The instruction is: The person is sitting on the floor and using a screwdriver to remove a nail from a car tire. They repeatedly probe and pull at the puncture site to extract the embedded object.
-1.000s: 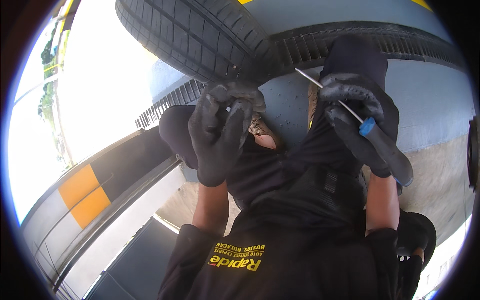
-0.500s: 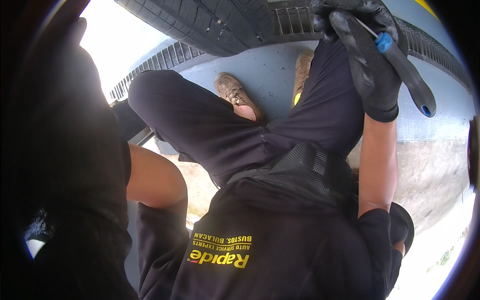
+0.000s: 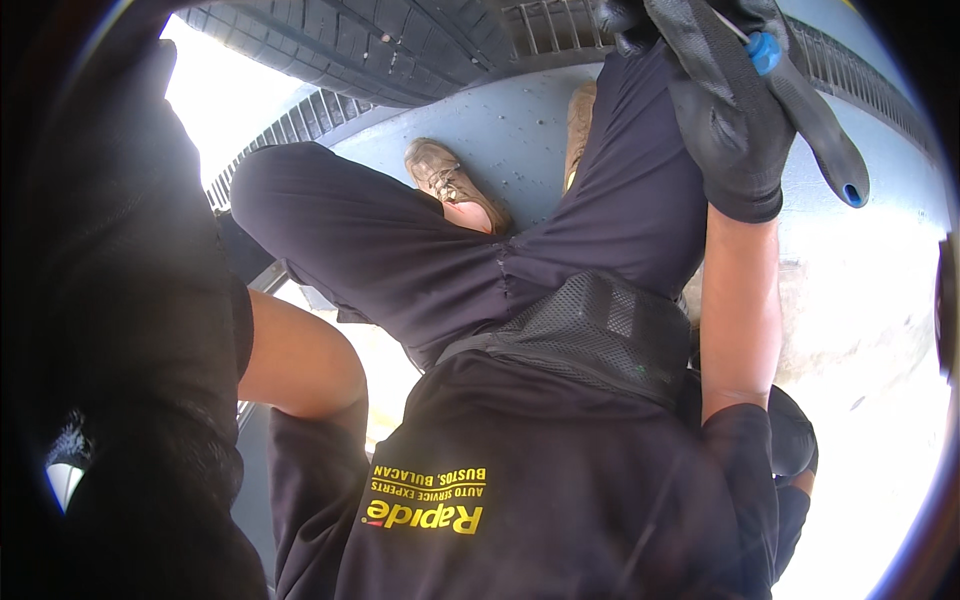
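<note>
My right hand (image 3: 730, 120), in a black coated glove, is closed on a screwdriver (image 3: 830, 150) with a black handle, blue collar and thin steel shaft, held high at the upper right beside my right thigh. My left hand (image 3: 120, 250) is raised very close to the camera, a dark blurred mass along the left edge; its fingers cannot be made out. A tyre (image 3: 340, 45) with small bits in its tread stands at the top, beyond my bent knees.
A ribbed dark grate (image 3: 840, 70) curves along the top of a blue-grey floor (image 3: 520, 150), where my brown shoes rest. A dark rounded shape (image 3: 790, 440) with some skin below it is behind my right arm, too unclear to name.
My left hand has risen from beside my right hand to close against the camera. My right hand, still gripping the screwdriver, has moved upward in the view. The tyre sits higher in the picture.
</note>
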The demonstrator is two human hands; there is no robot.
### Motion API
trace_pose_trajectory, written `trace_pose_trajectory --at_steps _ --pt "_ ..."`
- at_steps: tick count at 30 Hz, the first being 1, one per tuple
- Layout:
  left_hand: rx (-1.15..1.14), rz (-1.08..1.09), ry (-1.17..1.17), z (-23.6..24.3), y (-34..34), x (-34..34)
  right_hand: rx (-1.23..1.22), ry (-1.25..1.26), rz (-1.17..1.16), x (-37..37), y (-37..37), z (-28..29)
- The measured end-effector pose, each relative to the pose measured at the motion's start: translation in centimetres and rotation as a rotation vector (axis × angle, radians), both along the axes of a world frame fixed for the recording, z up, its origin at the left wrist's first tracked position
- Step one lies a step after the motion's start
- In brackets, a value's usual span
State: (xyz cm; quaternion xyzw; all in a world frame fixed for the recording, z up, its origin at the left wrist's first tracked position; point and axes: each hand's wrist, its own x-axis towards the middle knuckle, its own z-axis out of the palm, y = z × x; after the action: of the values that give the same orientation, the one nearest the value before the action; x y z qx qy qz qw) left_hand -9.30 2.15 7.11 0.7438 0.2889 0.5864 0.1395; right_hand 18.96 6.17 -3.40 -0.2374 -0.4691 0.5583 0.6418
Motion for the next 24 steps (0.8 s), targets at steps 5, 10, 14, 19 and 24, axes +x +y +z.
trace_pose_trajectory --at_steps 5,10,14,19,24 --pt "-0.008 0.007 0.005 -0.6 0.1 0.4 -0.011 0.078 0.040 0.1 -0.1 0.1" --pt "-0.032 0.038 0.014 -1.1 0.4 0.8 -0.008 0.049 0.035 1.0 0.5 -0.8" --pt "-0.060 0.047 0.003 -1.5 -1.0 1.9 0.054 0.098 0.005 1.0 0.5 -1.7" --pt "-0.040 0.086 0.034 -2.4 -0.6 1.8 0.050 -0.068 0.025 1.7 0.9 -1.8" --pt "-0.008 0.125 0.072 -3.1 0.8 0.7 0.022 0.054 0.040 1.2 0.4 -2.2"
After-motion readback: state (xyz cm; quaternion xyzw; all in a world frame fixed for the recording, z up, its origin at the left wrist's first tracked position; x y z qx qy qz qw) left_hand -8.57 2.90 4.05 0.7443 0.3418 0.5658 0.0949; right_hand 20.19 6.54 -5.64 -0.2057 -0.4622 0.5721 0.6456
